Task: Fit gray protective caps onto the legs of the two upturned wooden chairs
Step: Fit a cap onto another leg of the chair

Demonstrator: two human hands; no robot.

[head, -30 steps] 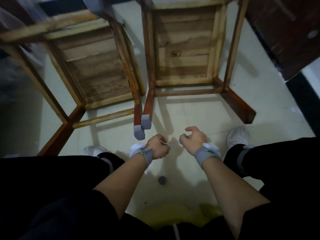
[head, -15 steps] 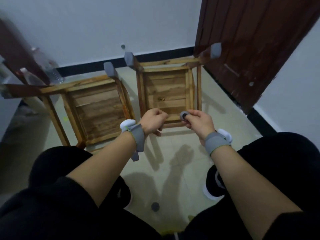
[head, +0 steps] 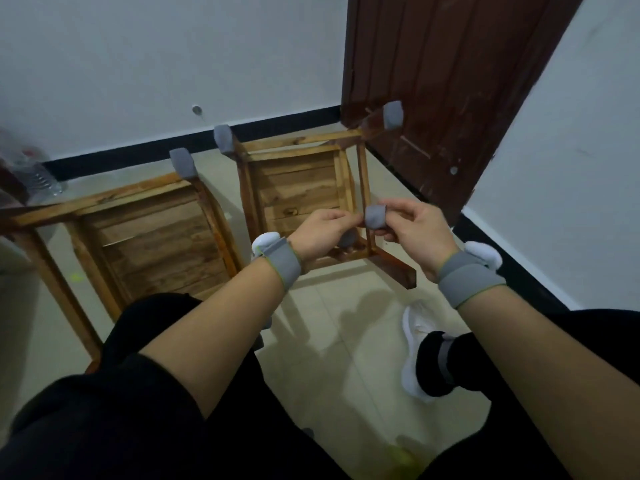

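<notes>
Gray protective cap (head: pixel 375 216) is held in the air over the right-hand upturned chair (head: pixel 298 188), pinched between left hand (head: pixel 322 230) and right hand (head: pixel 414 228), fingers curled on its sides. Recommend stretching the mouth open and seating it squarely on the bare near leg (head: pixel 398 270). Pale tiled floor (head: pixel 329 296), white walls, dark door (head: pixel 433 81).
</notes>
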